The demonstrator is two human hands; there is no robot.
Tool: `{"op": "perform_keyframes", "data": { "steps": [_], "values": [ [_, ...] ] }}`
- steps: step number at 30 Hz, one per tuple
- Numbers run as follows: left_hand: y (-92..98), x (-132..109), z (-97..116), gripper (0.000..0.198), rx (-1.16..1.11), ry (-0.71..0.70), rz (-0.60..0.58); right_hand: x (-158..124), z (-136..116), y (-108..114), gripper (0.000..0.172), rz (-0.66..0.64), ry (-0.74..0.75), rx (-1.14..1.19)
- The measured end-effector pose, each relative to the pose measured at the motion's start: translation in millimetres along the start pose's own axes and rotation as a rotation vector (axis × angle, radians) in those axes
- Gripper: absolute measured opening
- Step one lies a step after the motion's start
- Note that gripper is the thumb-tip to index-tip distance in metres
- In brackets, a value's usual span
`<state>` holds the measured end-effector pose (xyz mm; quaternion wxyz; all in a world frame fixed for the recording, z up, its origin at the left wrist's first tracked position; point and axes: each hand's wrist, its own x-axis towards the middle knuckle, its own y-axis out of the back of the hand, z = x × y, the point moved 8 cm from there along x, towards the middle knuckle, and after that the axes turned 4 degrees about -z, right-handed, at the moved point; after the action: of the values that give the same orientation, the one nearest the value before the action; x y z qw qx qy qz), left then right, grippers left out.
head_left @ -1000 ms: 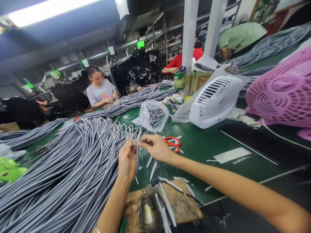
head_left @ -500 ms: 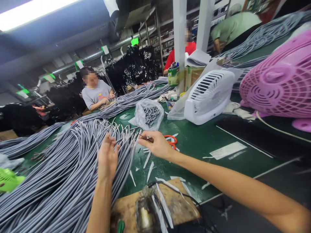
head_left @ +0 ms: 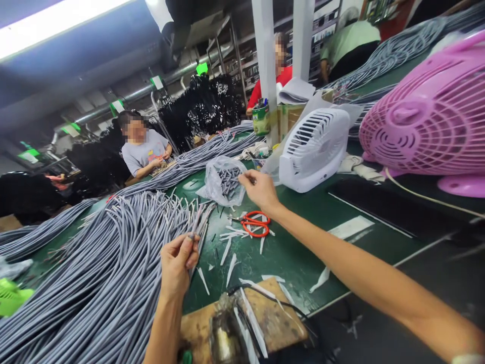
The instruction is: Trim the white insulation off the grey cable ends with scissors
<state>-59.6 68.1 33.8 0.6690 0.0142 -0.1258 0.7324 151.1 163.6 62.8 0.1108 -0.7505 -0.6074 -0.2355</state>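
A thick bundle of grey cables [head_left: 109, 253] fans out over the left of the table, stripped ends pointing away from me. At its right edge, my left hand [head_left: 177, 260] is closed, thumb against forefinger, on what looks like a grey cable; a short dark grey tip shows above the thumb. My right hand [head_left: 262, 191] is at the right rim of a clear plastic bag [head_left: 212, 184] that holds short grey sleeves [head_left: 228, 181]. Its fingers are pinched, and whatever is between them is too small to make out. Orange-handled scissors [head_left: 255, 224] lie below that hand.
White strips [head_left: 231, 270] are scattered on the green table. In front stands a stained wooden board [head_left: 278, 321] with a metal device [head_left: 224, 336] and a black cord. White [head_left: 316, 146] and pink [head_left: 420, 121] fans stand to the right. A person [head_left: 146, 146] sits across the table.
My right hand has moved from the cable ends, away and right, to the bag. My left hand has come lower and closed its fingers. The scissors are now uncovered.
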Motion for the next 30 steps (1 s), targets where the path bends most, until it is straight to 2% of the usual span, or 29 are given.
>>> {"op": "perform_keyframes", "data": {
  "steps": [1, 2, 5, 8, 10, 12, 14, 17, 23, 25, 28, 30],
  "values": [
    [-0.3, -0.3, 0.1, 0.038, -0.009, 0.008, 0.005, 0.2, -3.6, 4.9, 0.018, 0.032, 0.024, 0.028],
    [-1.2, -0.4, -0.7, 0.038, -0.013, 0.023, 0.005, -2.0, -9.4, 4.1, 0.018, 0.006, 0.059, 0.075],
    [-4.7, -0.2, -5.3, 0.04, -0.004, 0.066, -0.005, -23.7, -36.4, -10.9, 0.018, -0.17, 0.208, 0.18],
    [-4.6, -0.4, -6.4, 0.039, 0.052, 0.041, 0.003, -51.1, -61.9, -10.4, 0.018, -0.122, 0.389, 0.163],
    [-4.3, -1.7, -4.0, 0.035, 0.13, -0.005, 0.009, -62.9, -70.1, -12.7, 0.02, -0.12, 0.462, 0.144],
    [-6.0, -3.9, 1.2, 0.029, 0.236, -0.068, 0.011, -67.6, -68.4, -25.5, 0.02, -0.242, 0.443, 0.13],
    [-8.6, -6.7, 8.1, 0.022, 0.345, -0.141, 0.03, -69.0, -58.5, -41.1, 0.018, -0.386, 0.344, 0.124],
    [-12.6, -9.7, 13.6, 0.017, 0.432, -0.197, 0.056, -70.9, -45.6, -52.8, 0.018, -0.461, 0.252, 0.098],
    [-10.6, -8.2, 3.9, 0.029, 0.36, -0.09, 0.05, -72.2, -60.7, -38.4, 0.019, -0.288, 0.569, -0.035],
    [-8.9, -8.3, 4.5, 0.029, 0.36, -0.097, 0.059, -63.9, -59.8, -28.8, 0.019, -0.207, 0.543, -0.044],
    [-7.4, -9.0, 8.2, 0.022, 0.413, -0.144, 0.077, -51.7, -53.2, -13.5, 0.011, -0.072, 0.411, 0.001],
    [-5.5, -9.7, 11.1, 0.018, 0.449, -0.185, 0.101, -51.4, -52.2, -8.4, 0.009, -0.023, 0.373, 0.043]
  ]
}}
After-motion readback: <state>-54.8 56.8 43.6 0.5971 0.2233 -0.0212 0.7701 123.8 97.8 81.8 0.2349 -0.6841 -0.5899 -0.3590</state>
